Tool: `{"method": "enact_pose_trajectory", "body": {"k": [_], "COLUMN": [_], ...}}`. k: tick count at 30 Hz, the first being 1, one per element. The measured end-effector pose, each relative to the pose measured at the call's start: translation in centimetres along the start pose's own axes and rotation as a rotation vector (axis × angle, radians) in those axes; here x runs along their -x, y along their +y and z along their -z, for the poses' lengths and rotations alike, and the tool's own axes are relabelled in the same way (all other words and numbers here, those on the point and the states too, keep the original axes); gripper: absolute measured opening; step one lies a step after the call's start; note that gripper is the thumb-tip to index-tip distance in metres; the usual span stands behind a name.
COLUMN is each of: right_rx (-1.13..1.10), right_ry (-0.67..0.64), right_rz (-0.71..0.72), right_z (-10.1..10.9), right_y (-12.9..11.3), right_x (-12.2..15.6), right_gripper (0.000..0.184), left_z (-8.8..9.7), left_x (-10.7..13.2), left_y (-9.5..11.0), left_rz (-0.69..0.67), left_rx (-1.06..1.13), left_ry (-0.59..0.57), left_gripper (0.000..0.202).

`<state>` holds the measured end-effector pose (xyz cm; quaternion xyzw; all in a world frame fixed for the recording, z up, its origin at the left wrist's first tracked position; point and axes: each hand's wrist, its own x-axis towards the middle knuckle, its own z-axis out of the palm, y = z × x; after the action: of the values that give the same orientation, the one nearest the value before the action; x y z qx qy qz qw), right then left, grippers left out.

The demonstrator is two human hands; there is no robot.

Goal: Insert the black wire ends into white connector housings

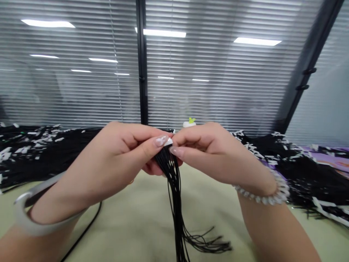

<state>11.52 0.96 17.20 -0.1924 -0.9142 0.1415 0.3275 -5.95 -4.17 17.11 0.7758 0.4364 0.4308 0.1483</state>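
A bundle of thin black wires (pixel 177 196) hangs in front of me, gathered under a small white end piece (pixel 168 142). My left hand (pixel 120 156) pinches that end between thumb and fingers from the left. From the right, my right hand (pixel 209 151) closes its thumb and index finger at the same white piece, fingertips almost meeting the left thumb. The wires' loose lower ends fan out to the right above the table. Curled fingers hide part of the bundle's top, and what exactly the white piece is cannot be made out.
Piles of black wires with white ends lie at the left (pixel 54 156) and right (pixel 308 174) of the pale table (pixel 141 229). A black cable (pixel 84 233) runs near my left wrist. A white object with a green top (pixel 190 123) stands behind my hands, before window blinds (pixel 218 72).
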Motion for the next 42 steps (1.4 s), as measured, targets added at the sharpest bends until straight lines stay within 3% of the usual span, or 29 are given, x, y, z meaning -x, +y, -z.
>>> {"method": "enact_pose_trajectory", "body": {"k": [7, 14, 21, 32, 36, 42], "right_rx": [0.055, -0.083, -0.083, -0.065, 0.059, 0.228], "right_ry": [-0.008, 0.003, 0.02, 0.124, 0.176, 0.191], "right_rz": [0.023, -0.07, -0.11, -0.073, -0.073, -0.167], "right_z": [0.2, -0.3, -1.3, -2.6, -2.3, -1.0], "right_y": [-0.2, 0.2, 1.4, 3.1, 4.0, 7.5], "right_x": [0.1, 0.0, -0.6, -1.8, -2.4, -3.0], "right_gripper": [0.018, 0.013, 0.004, 0.006, 0.006, 0.013], "left_z": [-0.1, -0.2, -0.3, 1.3, 1.6, 2.5], "left_x": [-0.1, -0.1, -0.8, -0.9, -0.8, -0.4], "left_y": [0.1, 0.0, -0.6, -2.0, -1.7, -1.6], "left_rz": [-0.022, -0.029, 0.072, 0.088, 0.107, 0.066], "left_rx": [-0.048, -0.07, -0.163, 0.157, 0.323, 0.422], "left_ry": [0.014, 0.038, 0.035, 0.112, 0.158, 0.242], "left_gripper": [0.02, 0.02, 0.022, 0.027, 0.023, 0.024]}}
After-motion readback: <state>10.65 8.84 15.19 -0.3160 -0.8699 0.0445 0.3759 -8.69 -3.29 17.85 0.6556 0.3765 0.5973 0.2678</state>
